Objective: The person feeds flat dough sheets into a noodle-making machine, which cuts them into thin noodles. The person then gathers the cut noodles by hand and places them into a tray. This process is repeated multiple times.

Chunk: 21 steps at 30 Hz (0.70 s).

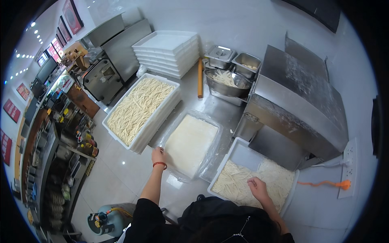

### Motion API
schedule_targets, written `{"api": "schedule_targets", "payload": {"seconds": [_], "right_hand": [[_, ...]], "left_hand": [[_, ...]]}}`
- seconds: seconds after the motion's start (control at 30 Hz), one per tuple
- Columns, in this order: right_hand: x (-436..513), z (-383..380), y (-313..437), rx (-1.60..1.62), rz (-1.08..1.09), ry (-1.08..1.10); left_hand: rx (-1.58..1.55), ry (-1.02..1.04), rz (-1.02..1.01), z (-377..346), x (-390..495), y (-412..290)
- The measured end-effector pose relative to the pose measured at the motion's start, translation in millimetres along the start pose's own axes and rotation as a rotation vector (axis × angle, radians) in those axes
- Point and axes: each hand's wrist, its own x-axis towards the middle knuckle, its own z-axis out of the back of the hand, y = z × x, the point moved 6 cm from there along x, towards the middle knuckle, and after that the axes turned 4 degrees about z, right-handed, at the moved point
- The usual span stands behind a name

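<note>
A pale rectangular dough sheet [192, 144] lies on clear plastic film [217, 142] on the steel worktop. My left hand [158, 155], with a red band at the wrist, is at the film's near left edge; its curled fingers hide whether they grip the film. To the right, my right hand [258, 187] is over a white plastic tray [243, 149] of cut, floured noodles [232, 179]. Its fingers are curled together, and nothing shows in them. More thick noodles [141, 106] fill the top tray of a white stack [164, 117] on the left.
Behind stand stacked white trays [170, 41], a wooden rolling pin [200, 79], a steel bowl [228, 86] with dough strips and steel food pans [247, 63]. A floured steel machine [299, 100] stands at right, near an orange plug [345, 184]. A gas cylinder [111, 220] is at lower left.
</note>
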Motion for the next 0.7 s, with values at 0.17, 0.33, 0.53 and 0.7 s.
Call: {"api": "schedule_targets", "payload": {"seconds": [0.17,0.33,0.53,0.7], "right_hand": [[2,0,5,-0.018,0.006,0.010],[12,-12,-6,0.134,-0.054,0.038],[44,-60,36,0.606,-0.334,0.355],[46,-74,109,1.654,-0.417,0.564]], "left_hand": [[0.374,0.275,-0.146,-3,-10,14],[-0.140,0.662,-0.135,21,-20,-67],[-0.867,0.837,-0.487,67,-78,-241],[-1.091,1.056,-0.538,72,-114,-308]]}}
